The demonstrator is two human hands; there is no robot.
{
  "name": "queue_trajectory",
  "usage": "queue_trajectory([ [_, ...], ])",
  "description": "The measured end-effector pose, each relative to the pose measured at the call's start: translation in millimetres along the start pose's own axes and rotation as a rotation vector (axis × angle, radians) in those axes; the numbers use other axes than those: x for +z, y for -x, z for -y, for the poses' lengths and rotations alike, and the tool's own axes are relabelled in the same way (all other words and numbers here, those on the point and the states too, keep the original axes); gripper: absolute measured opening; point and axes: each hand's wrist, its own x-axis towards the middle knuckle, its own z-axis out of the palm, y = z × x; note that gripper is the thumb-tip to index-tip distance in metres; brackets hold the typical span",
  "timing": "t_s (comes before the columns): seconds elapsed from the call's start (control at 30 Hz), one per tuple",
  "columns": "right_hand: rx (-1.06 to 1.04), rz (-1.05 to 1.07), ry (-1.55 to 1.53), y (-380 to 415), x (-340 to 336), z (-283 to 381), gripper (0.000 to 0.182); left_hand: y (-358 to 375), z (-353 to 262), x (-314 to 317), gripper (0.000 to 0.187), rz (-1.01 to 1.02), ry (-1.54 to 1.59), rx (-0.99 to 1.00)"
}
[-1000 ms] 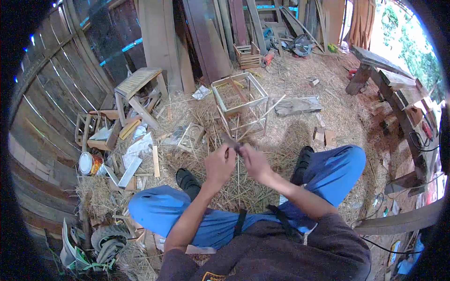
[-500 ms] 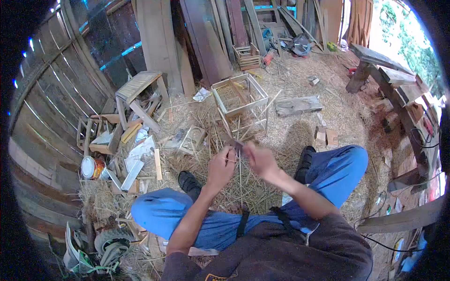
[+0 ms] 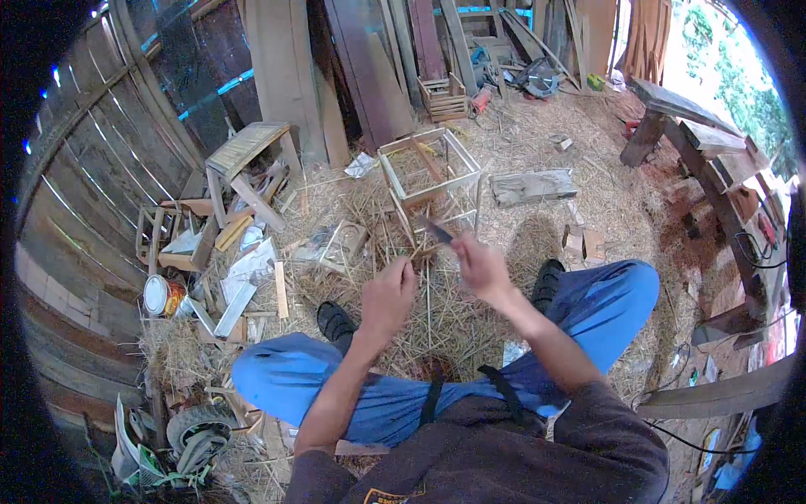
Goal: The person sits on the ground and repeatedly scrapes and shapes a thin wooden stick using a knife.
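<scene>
My right hand point(image 3: 484, 269) is closed round the handle of a knife point(image 3: 438, 232), its dark blade pointing forward and to the left. To its left, my left hand point(image 3: 388, 296) is closed with the thumb on top, and seems to pinch a thin stick whose ends are hard to make out against the straw-like litter. The knife blade is apart from the left hand. Just beyond both hands stands a small open frame of pale wooden strips point(image 3: 430, 198).
Wood shavings and thin strips cover the floor. On the left are a small slatted stool point(image 3: 250, 149), a paint can point(image 3: 159, 296) and offcuts. A grey board point(image 3: 532, 187) lies ahead on the right. A circular saw point(image 3: 537, 80) sits at the back, a heavy bench point(image 3: 684, 107) at right.
My hands have moved apart: the right hand with the knife has shifted to the right, and the left hand slightly down and left. The blade is now plainly visible.
</scene>
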Motion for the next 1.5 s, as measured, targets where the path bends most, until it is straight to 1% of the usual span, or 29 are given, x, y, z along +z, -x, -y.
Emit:
queue_trajectory([
  [0.07,0.051,-0.121,-0.018,-16,-12,-16,0.027,-2,-2,2,0.020,-0.029,0.031,0.063],
  [0.17,0.156,-0.290,-0.128,-31,-35,-17,0.032,-2,-3,1,0.019,0.031,0.072,0.049],
  [0.27,0.199,-0.287,-0.106,-21,-21,-25,0.030,-3,-11,-5,0.017,0.074,0.048,0.013],
  [0.3,-0.022,-0.295,-0.151,-13,-9,-15,0.030,-4,-10,-4,0.017,0.080,0.053,-0.011],
  [0.4,0.057,-0.004,-0.050,21,12,16,0.031,-1,-8,-1,0.017,0.081,0.076,-0.063],
  [0.5,-0.041,0.057,0.070,4,-12,7,0.032,1,-5,-5,0.018,0.037,0.093,-0.050],
  [0.57,0.103,-0.139,-0.012,-16,-34,-9,0.034,1,-8,-4,0.019,0.014,0.094,-0.025],
  [0.63,0.131,-0.383,-0.032,-32,-51,-30,0.036,0,-9,-5,0.018,0.024,0.096,0.007],
  [0.73,0.206,-0.381,0.020,-25,-44,-25,0.045,1,-12,-3,0.018,0.009,0.092,0.014],
  [0.77,0.026,-0.358,-0.001,-14,-25,-30,0.040,0,-13,-2,0.019,-0.004,0.091,0.013],
  [0.8,0.102,-0.102,0.000,-2,-14,-21,0.034,-1,-12,-1,0.019,-0.009,0.064,0.007],
  [0.87,0.079,-0.206,-0.092,11,11,5,0.033,1,-6,1,0.020,-0.020,0.006,-0.008],
  [0.97,0.144,0.111,0.094,-7,-20,-5,0.034,1,6,-5,0.020,-0.019,0.029,0.004],
  [1.07,0.190,-0.284,-0.112,-31,-41,-27,0.036,-3,-6,-6,0.020,-0.020,0.044,0.016],
  [1.17,0.284,-0.256,-0.193,-24,-40,-24,0.039,-3,-5,-2,0.019,-0.067,-0.004,0.103],
  [1.27,0.147,-0.145,-0.181,10,18,-7,0.041,-4,-6,0,0.020,-0.076,-0.076,0.104],
  [1.37,0.194,0.120,0.013,8,7,-11,0.042,-2,6,-10,0.020,-0.021,-0.052,0.066],
  [1.47,0.255,-0.178,-0.218,-16,-27,-9,0.040,-3,0,-7,0.021,-0.070,0.034,0.082],
  [1.5,0.254,-0.219,-0.193,-22,-34,-16,0.040,-4,-2,-7,0.020,-0.064,0.018,0.108],
])
